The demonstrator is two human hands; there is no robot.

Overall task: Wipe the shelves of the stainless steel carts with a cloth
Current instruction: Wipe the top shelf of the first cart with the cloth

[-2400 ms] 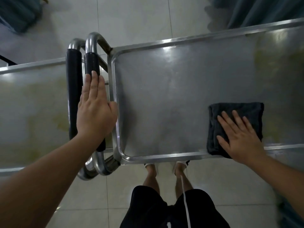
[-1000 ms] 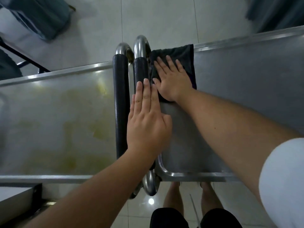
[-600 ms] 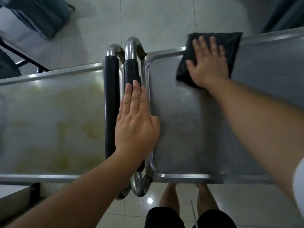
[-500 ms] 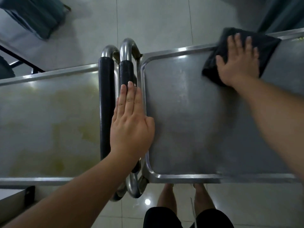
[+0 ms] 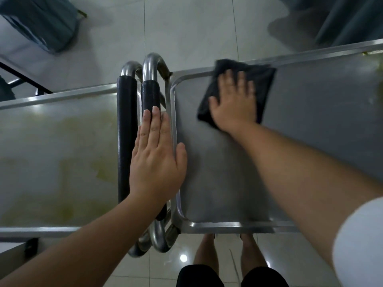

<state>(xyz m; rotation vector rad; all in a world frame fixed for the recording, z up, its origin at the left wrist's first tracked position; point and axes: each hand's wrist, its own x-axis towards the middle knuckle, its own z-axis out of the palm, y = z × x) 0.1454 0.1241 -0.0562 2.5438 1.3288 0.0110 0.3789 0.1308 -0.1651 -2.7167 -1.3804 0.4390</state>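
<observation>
Two stainless steel carts stand side by side below me. The right cart's top shelf is grey and clean-looking; the left cart's shelf carries yellowish stains. A dark folded cloth lies at the far left part of the right shelf, and my right hand presses flat on it, fingers spread. My left hand lies flat on the right cart's black padded handle, thumb over the shelf rim.
The left cart's black handle runs parallel, close beside the right one. Pale floor tiles surround the carts. A blue-grey bag lies far left, dark curtain fabric far right. My bare legs show under the near edge.
My right hand slid the cloth back leftward along the far edge of the right shelf, from near the right side toward the far left corner. My left hand stayed on the handle.
</observation>
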